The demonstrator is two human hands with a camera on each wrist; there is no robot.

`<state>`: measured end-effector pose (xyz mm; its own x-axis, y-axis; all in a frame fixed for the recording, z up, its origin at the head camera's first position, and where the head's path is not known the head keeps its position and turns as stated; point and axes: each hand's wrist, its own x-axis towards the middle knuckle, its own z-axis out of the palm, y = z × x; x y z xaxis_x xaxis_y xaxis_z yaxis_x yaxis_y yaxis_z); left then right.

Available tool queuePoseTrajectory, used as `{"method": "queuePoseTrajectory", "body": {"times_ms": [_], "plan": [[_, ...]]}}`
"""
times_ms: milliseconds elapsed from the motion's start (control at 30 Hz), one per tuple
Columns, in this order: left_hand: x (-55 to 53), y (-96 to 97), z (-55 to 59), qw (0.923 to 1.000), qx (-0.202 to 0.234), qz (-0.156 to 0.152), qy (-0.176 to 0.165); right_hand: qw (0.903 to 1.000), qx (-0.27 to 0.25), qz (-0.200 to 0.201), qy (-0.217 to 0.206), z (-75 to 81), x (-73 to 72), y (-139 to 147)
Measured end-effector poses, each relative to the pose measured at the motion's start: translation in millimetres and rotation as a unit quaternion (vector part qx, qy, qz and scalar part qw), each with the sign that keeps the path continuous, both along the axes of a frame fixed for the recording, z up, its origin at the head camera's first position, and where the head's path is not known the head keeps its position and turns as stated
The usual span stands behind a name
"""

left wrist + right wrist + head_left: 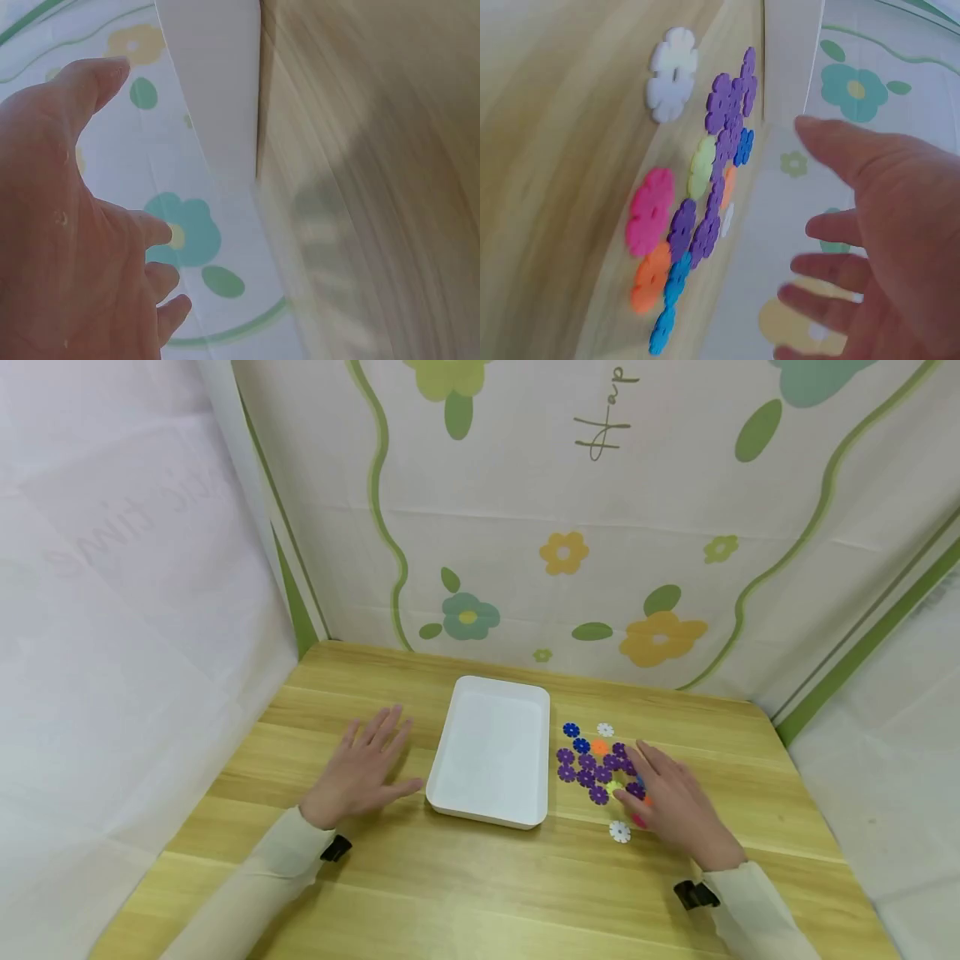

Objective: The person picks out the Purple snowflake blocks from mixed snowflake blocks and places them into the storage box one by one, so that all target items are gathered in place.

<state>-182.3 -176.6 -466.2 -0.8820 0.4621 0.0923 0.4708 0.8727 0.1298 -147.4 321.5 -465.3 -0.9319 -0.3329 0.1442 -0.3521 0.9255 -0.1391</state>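
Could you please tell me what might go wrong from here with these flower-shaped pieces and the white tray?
The purple pieces lie bunched close together, so the right hand might drag or scatter neighbours when picking one. The nearer white piece lies somewhat apart from them, so it might be overlooked. The left hand is spread beside the white tray without gripping it, so a bump could perhaps slide it.
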Motion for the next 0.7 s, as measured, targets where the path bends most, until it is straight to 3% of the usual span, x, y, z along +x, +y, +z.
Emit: {"method": "queuePoseTrajectory", "body": {"times_ms": [133,333,533,700], "plan": [[-0.8,8.5,-1.5,0.9997,0.015,-0.014,-0.014,0.9985,-0.019,0.049,0.016,-0.6,-16.9,-9],[-1.5,25.5,-8.2,0.9976,0.029,-0.045,-0.042,0.9952,-0.035,0.077,-0.049,-1.0,-48.5,-27],[0.3,41.5,-14.3,0.9947,0.027,-0.076,-0.063,0.9865,-0.04,0.139,-0.078,-3.8,-80.0,-43],[2.3,49.9,-18.2,0.9927,0.029,-0.085,-0.081,0.9799,-0.032,0.162,-0.111,-8.1,-98.7,-50]]}}
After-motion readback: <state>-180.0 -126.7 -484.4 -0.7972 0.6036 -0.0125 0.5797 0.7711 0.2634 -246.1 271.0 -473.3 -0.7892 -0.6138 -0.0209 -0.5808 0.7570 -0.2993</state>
